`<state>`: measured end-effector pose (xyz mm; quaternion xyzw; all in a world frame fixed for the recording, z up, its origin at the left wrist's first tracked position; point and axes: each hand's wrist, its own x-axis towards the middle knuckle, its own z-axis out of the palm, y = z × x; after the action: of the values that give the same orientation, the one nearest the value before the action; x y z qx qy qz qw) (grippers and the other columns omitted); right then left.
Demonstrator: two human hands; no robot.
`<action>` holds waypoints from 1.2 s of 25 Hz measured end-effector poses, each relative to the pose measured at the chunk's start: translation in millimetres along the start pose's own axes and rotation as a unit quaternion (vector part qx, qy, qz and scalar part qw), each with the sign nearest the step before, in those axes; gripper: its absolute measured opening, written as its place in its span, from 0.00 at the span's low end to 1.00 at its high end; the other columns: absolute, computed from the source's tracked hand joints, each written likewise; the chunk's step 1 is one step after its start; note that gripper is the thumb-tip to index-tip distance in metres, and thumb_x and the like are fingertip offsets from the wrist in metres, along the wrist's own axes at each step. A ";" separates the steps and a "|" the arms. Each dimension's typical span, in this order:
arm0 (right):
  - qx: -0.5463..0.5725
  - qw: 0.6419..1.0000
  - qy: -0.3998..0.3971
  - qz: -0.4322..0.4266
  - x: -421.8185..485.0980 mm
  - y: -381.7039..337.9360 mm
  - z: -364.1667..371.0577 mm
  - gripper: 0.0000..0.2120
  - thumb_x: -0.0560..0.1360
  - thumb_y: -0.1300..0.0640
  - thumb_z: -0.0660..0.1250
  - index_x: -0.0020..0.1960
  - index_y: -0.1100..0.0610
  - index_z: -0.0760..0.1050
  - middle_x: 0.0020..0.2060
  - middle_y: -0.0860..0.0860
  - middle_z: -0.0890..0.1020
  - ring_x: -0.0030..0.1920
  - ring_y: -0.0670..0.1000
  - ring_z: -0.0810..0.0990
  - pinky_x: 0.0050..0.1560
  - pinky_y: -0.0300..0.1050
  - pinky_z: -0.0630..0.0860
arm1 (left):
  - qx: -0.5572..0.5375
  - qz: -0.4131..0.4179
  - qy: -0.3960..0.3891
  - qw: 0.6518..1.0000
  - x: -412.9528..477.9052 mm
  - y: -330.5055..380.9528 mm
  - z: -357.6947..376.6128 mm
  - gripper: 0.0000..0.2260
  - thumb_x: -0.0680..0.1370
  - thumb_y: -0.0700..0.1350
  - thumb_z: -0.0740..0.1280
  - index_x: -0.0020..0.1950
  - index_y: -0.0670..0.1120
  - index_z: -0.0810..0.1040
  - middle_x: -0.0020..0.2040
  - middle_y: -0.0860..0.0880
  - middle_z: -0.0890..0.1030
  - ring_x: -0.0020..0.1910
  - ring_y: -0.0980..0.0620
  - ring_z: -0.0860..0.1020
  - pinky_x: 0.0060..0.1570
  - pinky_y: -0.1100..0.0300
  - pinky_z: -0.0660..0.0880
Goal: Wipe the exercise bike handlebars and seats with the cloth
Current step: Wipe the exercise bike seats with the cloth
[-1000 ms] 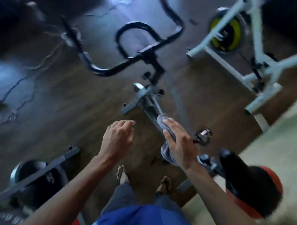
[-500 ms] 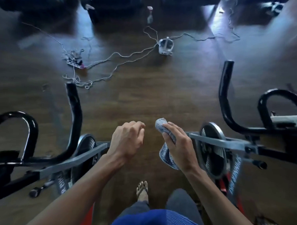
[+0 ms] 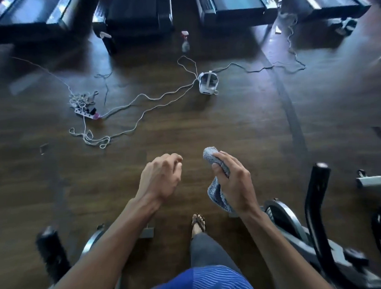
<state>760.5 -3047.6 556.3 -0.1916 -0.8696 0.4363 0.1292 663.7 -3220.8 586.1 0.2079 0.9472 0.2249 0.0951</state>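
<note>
Since half a second ago your view has lifted: both bikes have slid towards the lower corners, and treadmills [image 3: 136, 11] now line the far edge. Your right hand [image 3: 233, 181] pinches the grey cloth [image 3: 215, 193], fingers curled round its bunched top while the rest hangs limp. Your left hand [image 3: 159, 178], just left of the cloth, holds nothing, with fingers loosely curled. The cloth touches no bike; the nearest handlebar [image 3: 313, 197], a black upright tube, stands just right of it. Watch the thin white cables [image 3: 81, 99] tangled on the glossy wood-grain floor [image 3: 229, 124] beyond the cloth: in an open sandal [image 3: 199, 221] you could snag one. The soft, nubby fabric could also slip from so light a pinch.
</note>
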 end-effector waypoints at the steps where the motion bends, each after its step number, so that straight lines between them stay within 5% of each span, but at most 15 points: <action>1: 0.008 1.000 0.000 0.009 22.9 3.0 -1.8 0.16 0.81 0.59 0.67 0.68 0.56 0.77 0.67 0.49 0.78 0.67 0.41 0.72 0.68 0.25 0.62 | -0.003 -0.002 -0.001 1.000 26.3 4.6 -1.7 0.10 0.82 0.48 0.62 0.60 0.51 0.81 0.55 0.50 0.83 0.55 0.48 0.80 0.53 0.53 0.75; 6: 0.038 0.998 0.025 0.054 130.2 21.5 -11.4 0.16 0.81 0.59 0.67 0.68 0.54 0.77 0.68 0.50 0.78 0.69 0.43 0.73 0.73 0.43 0.69 | 0.002 0.016 -0.026 1.000 152.2 28.6 -7.4 0.10 0.82 0.48 0.62 0.60 0.53 0.81 0.56 0.52 0.82 0.55 0.49 0.80 0.54 0.54 0.74; 16: 0.038 0.958 0.181 0.219 324.9 90.3 -49.5 0.14 0.80 0.59 0.68 0.66 0.54 0.79 0.65 0.47 0.79 0.66 0.43 0.75 0.68 0.29 0.65 | 0.051 0.200 -0.155 0.966 433.7 107.9 44.8 0.10 0.82 0.48 0.63 0.61 0.51 0.81 0.57 0.51 0.83 0.57 0.46 0.79 0.54 0.51 0.75; 23: 0.046 0.855 0.393 0.336 385.7 164.8 -143.9 0.14 0.79 0.61 0.69 0.64 0.57 0.80 0.63 0.49 0.81 0.63 0.45 0.77 0.64 0.23 0.64 | 0.123 0.414 -0.277 0.858 569.9 277.8 122.5 0.11 0.83 0.48 0.61 0.61 0.51 0.81 0.57 0.50 0.82 0.55 0.43 0.80 0.51 0.51 0.76; 30: 0.083 0.741 0.519 0.417 382.9 293.5 -270.9 0.14 0.80 0.60 0.67 0.65 0.56 0.79 0.65 0.49 0.80 0.65 0.44 0.77 0.65 0.26 0.65 | 0.140 0.551 -0.334 0.752 584.0 516.9 261.0 0.10 0.82 0.48 0.60 0.57 0.49 0.80 0.57 0.50 0.82 0.56 0.43 0.79 0.53 0.50 0.76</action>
<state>589.4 -2524.5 499.8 -0.7207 -0.4610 0.3500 0.3814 393.8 -2445.0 546.2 0.7664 0.5974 0.0190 0.2351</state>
